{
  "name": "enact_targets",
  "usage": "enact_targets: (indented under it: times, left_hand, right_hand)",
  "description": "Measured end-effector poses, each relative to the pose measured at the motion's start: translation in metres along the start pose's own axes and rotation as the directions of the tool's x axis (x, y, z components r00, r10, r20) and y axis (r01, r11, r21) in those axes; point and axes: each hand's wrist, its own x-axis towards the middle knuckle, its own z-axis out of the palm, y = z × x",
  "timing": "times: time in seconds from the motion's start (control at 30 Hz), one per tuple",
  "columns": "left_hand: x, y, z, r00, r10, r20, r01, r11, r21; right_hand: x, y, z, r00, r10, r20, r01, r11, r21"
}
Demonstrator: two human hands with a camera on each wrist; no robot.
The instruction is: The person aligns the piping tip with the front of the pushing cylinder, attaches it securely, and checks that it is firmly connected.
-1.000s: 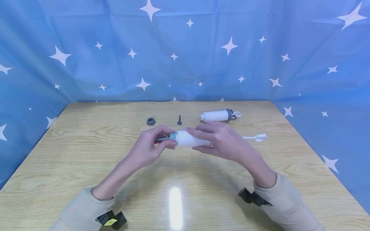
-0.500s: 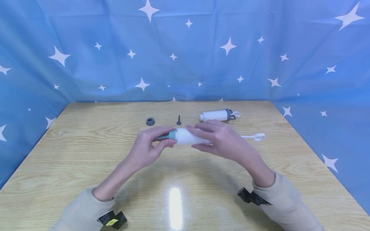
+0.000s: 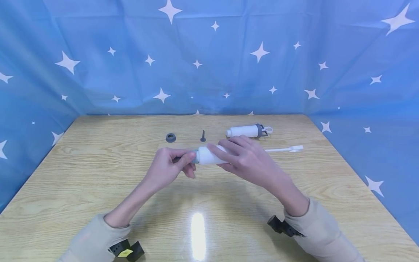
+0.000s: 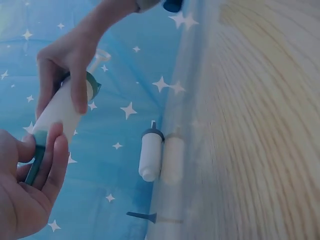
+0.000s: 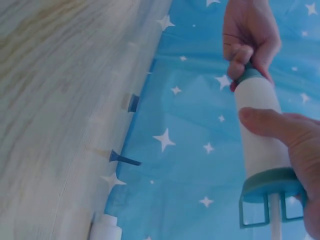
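Observation:
Above the table, both hands hold a large white syringe (image 3: pixel 207 155) lying sideways. My right hand (image 3: pixel 250 158) grips its white barrel, fingers over the top and thumb below. The left hand (image 3: pixel 167 167) pinches the slim teal nozzle (image 5: pixel 248 74) at the barrel's left end, its fingers curled around the tip. At the other end, a teal flange with finger loops (image 5: pixel 270 182) shows in the right wrist view. The white plunger handle (image 3: pixel 296 148) sticks out to the right, well drawn out. My left fingers cover much of the nozzle.
On the wooden table (image 3: pixel 98 174) behind the hands lie a dark grey ring cap (image 3: pixel 171 140), a thin dark grey nozzle (image 3: pixel 203 139) and a second white syringe (image 3: pixel 243 131) with a grey flange. A blue star-patterned curtain (image 3: pixel 209 76) surrounds the table's back and sides.
My left thumb has moved up over the nozzle and the fingers have turned below it. The plunger handle has tilted and turned edge-on. The right hand keeps its hold on the barrel.

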Motion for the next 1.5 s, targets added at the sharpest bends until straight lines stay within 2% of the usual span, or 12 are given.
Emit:
enact_targets:
  times: [0.1,0.2,0.3,0.37,0.57,0.7,0.8,0.97,1.1,1.27,1.5]
  left_hand:
    - [0.001,0.001,-0.001,0.995,-0.094,0.016,0.095,0.993,-0.064]
    - [0.001,0.002,-0.001,0.987,-0.153,0.045,0.158,0.979,-0.129]
    - [0.002,0.003,-0.001,0.98,-0.186,0.075,0.196,0.965,-0.176]
    - [0.002,0.004,-0.001,0.979,-0.183,0.088,0.197,0.96,-0.201]
    - [0.002,0.007,-0.002,0.994,-0.096,0.047,0.105,0.956,-0.272]
    - [0.002,0.009,-0.005,0.994,-0.053,0.094,0.077,0.958,-0.275]
    - [0.002,0.01,-0.006,0.993,-0.054,0.106,0.08,0.963,-0.259]
    - [0.002,0.008,-0.004,0.997,-0.067,0.045,0.074,0.977,-0.198]
    - [0.002,0.005,-0.003,0.996,-0.078,0.03,0.082,0.983,-0.165]
    - [0.002,0.007,-0.004,0.999,-0.033,0.019,0.035,0.99,-0.134]
    - [0.0,0.01,-0.006,1.0,0.028,0.001,-0.027,0.994,-0.108]
  right_hand:
    - [0.001,-0.001,0.0,0.999,-0.022,-0.024,0.021,0.999,-0.033]
    - [0.001,-0.002,-0.002,0.999,-0.034,-0.03,0.032,0.998,-0.055]
    - [0.002,-0.002,-0.003,0.999,-0.044,-0.027,0.042,0.997,-0.072]
    - [0.002,-0.001,-0.004,0.999,-0.047,-0.023,0.045,0.996,-0.078]
    - [0.001,0.001,-0.006,1.0,-0.02,-0.002,0.02,0.999,-0.038]
    - [-0.001,0.003,-0.007,1.0,0.016,0.009,-0.016,1.0,-0.017]
    - [-0.002,0.003,-0.007,1.0,0.026,0.011,-0.026,1.0,-0.01]
    - [-0.001,0.001,-0.006,1.0,0.014,0.001,-0.014,1.0,-0.018]
    - [0.0,0.0,-0.005,1.0,0.006,-0.01,-0.006,1.0,-0.029]
    - [0.0,0.001,-0.006,1.0,0.01,-0.007,-0.01,1.0,-0.016]
    - [-0.002,0.004,-0.006,0.999,0.047,0.021,-0.048,0.996,0.079]
